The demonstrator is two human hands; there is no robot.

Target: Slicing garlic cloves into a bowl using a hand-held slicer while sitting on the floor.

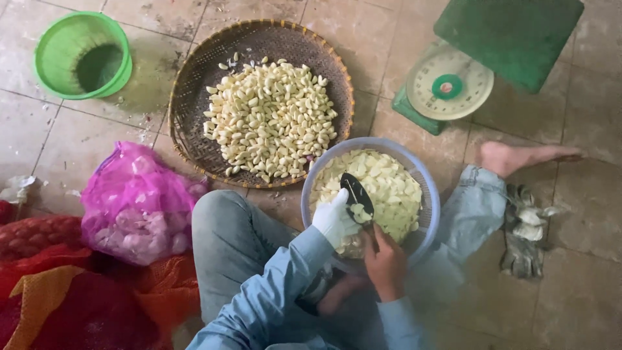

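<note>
Both hands grasping over the blue basket [427,188]: right hand [385,259] the knife [357,194], left hand [334,217] (gloved) a clove [357,210].

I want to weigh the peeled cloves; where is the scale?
In the head view, the green scale stands upper right on the tiled floor, beyond the blue basket.

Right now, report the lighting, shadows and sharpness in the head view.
Head view: soft, even daylight with no glare; only a faint shadow lies beside the green bucket. The woven tray of garlic cloves is fairly sharp; the left hand, the right hand with its knife and the sleeves look smeared. Tile lines bend slightly toward the edges.
</note>
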